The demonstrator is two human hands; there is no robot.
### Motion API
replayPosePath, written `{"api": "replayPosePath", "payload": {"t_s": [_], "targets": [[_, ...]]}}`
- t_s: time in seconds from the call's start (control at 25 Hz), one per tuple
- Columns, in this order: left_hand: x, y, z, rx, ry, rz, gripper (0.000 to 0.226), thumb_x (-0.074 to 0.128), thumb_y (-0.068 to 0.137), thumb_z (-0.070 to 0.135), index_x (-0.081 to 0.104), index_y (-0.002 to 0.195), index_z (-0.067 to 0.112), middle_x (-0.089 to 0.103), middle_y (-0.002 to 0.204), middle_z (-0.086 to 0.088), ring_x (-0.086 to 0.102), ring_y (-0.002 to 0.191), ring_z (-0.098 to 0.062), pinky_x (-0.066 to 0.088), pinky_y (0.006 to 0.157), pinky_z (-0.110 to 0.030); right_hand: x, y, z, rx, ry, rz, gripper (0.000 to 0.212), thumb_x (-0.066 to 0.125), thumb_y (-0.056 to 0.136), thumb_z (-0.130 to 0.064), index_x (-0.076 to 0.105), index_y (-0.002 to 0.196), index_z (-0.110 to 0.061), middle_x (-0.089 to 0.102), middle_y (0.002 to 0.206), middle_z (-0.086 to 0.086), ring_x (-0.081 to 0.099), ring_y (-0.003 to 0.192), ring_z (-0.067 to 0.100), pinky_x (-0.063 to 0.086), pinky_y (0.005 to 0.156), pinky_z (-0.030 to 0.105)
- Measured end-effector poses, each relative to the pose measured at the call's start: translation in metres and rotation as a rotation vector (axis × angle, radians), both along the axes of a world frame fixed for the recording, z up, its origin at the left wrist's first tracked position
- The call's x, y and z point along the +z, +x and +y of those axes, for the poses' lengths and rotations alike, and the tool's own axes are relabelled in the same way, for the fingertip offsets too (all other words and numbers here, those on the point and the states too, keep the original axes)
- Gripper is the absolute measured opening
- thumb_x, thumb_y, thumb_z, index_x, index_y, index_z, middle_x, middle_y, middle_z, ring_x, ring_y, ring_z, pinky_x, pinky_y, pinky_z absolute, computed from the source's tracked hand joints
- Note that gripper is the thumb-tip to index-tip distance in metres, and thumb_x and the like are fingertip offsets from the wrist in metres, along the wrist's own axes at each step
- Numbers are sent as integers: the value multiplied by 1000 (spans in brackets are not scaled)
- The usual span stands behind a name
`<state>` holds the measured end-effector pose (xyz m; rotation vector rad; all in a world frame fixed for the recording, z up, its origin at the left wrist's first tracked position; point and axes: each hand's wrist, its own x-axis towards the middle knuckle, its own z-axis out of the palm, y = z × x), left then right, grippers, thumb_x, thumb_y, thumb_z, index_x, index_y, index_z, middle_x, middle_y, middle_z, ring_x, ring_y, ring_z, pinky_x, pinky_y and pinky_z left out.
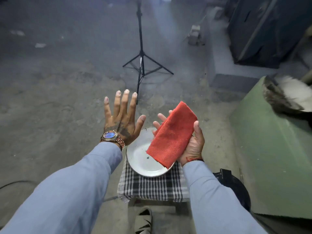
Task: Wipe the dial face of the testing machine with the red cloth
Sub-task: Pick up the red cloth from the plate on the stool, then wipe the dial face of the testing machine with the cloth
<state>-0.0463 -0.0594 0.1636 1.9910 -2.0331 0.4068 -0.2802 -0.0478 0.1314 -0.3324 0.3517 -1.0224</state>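
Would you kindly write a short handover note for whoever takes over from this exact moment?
Left hand: open, fingers spread, palm down, holding nothing.
Right hand: palm up, folded red cloth lying across it, thumb pressing its edge.
Below the hands: white plate on a checked cloth.
Green machine stands to the right; its dial face is not in view.
Done: cloth is in hand.
Left: turn to the machine, find the dial face, wipe it.

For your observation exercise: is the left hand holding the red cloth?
No, the left hand is spread open and empty, while the folded red cloth lies in the right hand.
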Motion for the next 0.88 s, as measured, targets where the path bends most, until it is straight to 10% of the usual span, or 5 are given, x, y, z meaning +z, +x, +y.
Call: {"api": "replayPosePath", "payload": {"t_s": [0.48,0.88], "targets": [[339,-218,73,-340,-451,-49,80,37,107,61,26,174,18,24,181,-16,20,168,-44,11,130,-77,278,-205,104,-398,-338,-12,85,52,99,-71,60,156,-9,44,171,33,37,157,63,26,127,79],[425,-485,256,-895,-504,172,83,30,105,64,23,175,19,18,183,-14,13,170,-42,6,131,-75,400,-423,389,-1104,-372,159,97,69,85,-71,60,154,-3,50,166,34,55,146,61,42,121,75]]}}
